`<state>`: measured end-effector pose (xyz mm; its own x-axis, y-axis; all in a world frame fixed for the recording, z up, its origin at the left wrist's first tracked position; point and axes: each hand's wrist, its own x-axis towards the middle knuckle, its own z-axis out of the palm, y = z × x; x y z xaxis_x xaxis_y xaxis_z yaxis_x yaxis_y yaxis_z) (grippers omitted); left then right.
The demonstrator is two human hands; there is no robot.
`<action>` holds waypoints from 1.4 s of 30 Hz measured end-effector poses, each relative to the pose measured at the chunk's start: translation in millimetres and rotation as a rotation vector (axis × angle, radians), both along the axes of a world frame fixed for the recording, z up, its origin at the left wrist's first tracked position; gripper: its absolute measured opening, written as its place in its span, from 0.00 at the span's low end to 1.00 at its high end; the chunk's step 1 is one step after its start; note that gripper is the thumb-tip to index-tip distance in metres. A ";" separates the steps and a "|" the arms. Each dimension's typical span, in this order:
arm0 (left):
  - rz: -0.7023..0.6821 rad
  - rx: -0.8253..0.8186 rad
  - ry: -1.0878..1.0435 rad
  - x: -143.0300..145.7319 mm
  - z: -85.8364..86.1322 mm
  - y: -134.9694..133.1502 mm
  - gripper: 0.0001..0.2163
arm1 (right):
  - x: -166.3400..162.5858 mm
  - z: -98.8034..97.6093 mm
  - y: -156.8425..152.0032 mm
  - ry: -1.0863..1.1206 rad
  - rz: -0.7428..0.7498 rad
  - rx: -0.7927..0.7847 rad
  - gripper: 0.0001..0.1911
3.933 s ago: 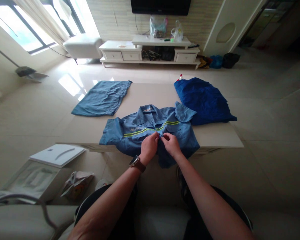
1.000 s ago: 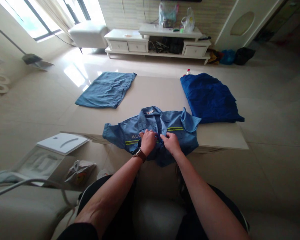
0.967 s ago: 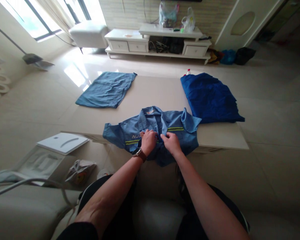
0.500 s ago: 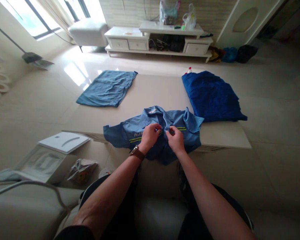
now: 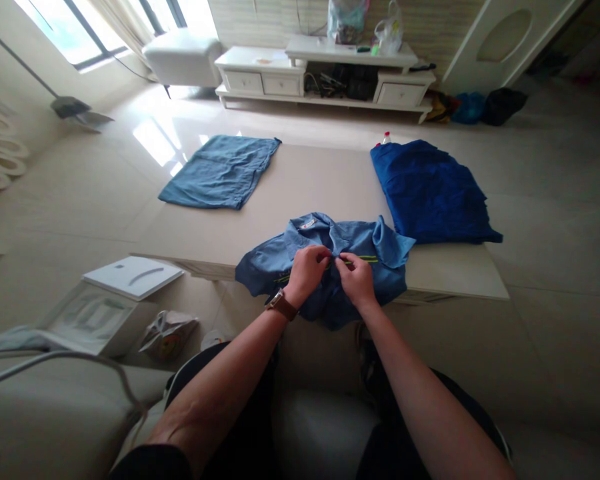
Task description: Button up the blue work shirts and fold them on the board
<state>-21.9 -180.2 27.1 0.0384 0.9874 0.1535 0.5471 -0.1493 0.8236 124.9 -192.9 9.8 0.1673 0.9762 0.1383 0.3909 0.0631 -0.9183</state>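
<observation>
A light blue work shirt (image 5: 380, 248) with a yellow-green reflective stripe lies bunched at the near edge of a low beige table (image 5: 310, 187), its hem hanging over the edge. My left hand (image 5: 307, 270), a brown-strapped watch on its wrist, pinches the shirt's front placket below the collar. My right hand (image 5: 356, 280) pinches the opposite side of the placket, the fingertips of both hands almost meeting.
A folded light blue garment (image 5: 223, 171) lies at the table's far left corner. A dark blue garment (image 5: 430, 193) lies at the right, a small bottle (image 5: 386, 137) behind it. A white box (image 5: 133, 277) and a crumpled bag (image 5: 167, 333) sit on the floor at left. A white TV cabinet (image 5: 325, 73) stands beyond.
Both hands have moved up the shirt front toward the collar. The shirt's left sleeve has been drawn in, so the shirt is more bunched. The view has shifted slightly.
</observation>
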 end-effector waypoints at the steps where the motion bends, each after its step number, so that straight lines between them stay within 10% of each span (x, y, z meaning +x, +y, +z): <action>1: 0.013 -0.009 -0.018 0.5 0.4 -0.2 0.08 | 0.9 -1.1 0.8 0.016 0.006 0.002 0.17; 19: 0.104 -0.353 -0.721 16.2 -20.6 3.3 0.07 | 2.3 5.5 -3.3 -0.154 0.036 0.041 0.05; 42: 0.247 -0.585 -1.056 20.1 -4.8 -3.1 0.17 | 2.3 17.2 -3.8 -0.127 0.073 0.064 0.06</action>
